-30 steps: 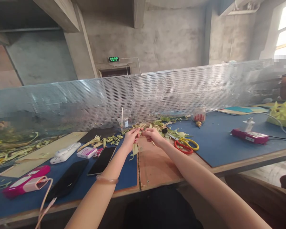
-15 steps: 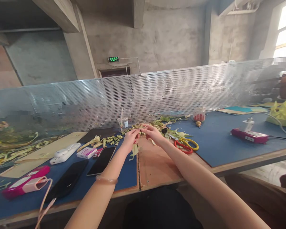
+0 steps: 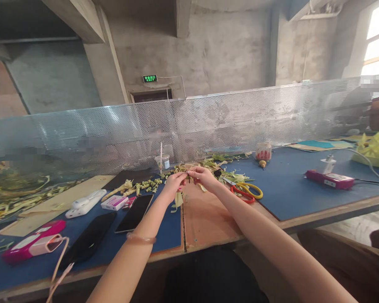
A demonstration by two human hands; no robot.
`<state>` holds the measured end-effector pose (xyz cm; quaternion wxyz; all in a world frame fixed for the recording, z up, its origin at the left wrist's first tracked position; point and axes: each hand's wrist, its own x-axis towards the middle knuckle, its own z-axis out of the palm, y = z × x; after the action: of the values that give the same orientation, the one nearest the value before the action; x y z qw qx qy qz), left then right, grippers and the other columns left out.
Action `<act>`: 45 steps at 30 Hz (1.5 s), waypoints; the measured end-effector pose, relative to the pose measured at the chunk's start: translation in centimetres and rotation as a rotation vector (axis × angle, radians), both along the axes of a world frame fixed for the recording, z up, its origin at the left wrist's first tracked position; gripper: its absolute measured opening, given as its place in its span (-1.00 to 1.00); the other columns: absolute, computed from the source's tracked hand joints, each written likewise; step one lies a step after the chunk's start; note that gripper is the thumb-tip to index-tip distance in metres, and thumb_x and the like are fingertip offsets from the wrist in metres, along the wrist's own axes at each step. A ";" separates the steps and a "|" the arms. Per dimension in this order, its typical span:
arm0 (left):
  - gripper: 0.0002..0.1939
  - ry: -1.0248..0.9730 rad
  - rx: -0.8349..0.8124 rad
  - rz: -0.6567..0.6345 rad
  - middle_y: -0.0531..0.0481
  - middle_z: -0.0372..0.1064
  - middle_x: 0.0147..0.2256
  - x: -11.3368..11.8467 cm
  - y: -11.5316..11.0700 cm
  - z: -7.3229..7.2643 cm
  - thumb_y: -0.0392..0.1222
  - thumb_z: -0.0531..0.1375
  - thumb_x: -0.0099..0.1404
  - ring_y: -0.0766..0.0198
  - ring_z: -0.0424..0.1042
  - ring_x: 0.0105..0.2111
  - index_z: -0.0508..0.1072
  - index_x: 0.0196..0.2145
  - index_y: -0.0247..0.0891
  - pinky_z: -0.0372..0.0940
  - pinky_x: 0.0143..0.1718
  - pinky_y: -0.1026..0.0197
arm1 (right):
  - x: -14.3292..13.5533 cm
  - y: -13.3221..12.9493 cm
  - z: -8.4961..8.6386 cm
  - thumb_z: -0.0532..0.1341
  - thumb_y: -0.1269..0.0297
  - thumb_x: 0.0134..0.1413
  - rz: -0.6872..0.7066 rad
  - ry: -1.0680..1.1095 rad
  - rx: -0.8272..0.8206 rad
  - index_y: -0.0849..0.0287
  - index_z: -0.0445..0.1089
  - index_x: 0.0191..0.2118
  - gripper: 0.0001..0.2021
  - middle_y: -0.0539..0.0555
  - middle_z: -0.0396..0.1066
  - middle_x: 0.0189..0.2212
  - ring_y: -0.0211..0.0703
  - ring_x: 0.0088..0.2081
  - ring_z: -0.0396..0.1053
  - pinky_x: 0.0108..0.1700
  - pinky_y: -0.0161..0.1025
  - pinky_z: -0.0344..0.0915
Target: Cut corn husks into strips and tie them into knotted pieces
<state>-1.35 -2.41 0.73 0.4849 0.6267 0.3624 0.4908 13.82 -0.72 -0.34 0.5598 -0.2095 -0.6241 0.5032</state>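
Concrete walls (image 3: 233,50) and a perforated metal screen (image 3: 240,115) stood beyond the scissors (image 3: 246,194), which had one red and one yellow handle and lay on a blue-topped workbench (image 3: 290,191). The left hand (image 3: 176,185) was positioned to the left of the scissors, with its fingers curled and its fingertips pinched. The right hand (image 3: 201,176) was positioned between the left hand and the scissors, with its fingertips meeting those of the left. Both hands were clamped on a thin dark piece (image 3: 189,178), located left of the scissors; it was too small to identify. A pale bracelet (image 3: 141,238) encircled the left forearm. Bare brown board (image 3: 211,221) extended left of the scissors, below the hands. Leafy scraps (image 3: 220,158) were located beyond and left of the scissors, with curled green pieces (image 3: 150,184) farther left. A clear cup (image 3: 164,162) with a straw stood beyond these. Farther left of the scissors lay a small pink-and-white box (image 3: 114,202) and two black phones (image 3: 135,213). A lidded jar (image 3: 264,151) stood beyond the scissors, slightly right. A magenta power strip (image 3: 330,180) lay well to their right.
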 end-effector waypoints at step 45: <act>-0.76 -0.032 0.010 -0.075 0.14 0.14 -0.67 -0.1 -0.6 0.5 -0.07 0.22 0.06 0.55 -0.09 -0.78 0.39 -0.44 -0.33 -0.26 -0.70 0.34 | 1.1 -0.8 1.5 0.40 0.33 -0.32 0.223 0.049 -0.059 0.23 0.48 -0.37 -0.74 0.04 0.40 -0.42 -0.32 -0.41 0.29 -0.27 -0.30 0.20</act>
<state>-1.42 -3.02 1.26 0.5053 0.6343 0.3283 0.4842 14.92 -1.48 1.17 0.5092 -0.1428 -0.6146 0.5853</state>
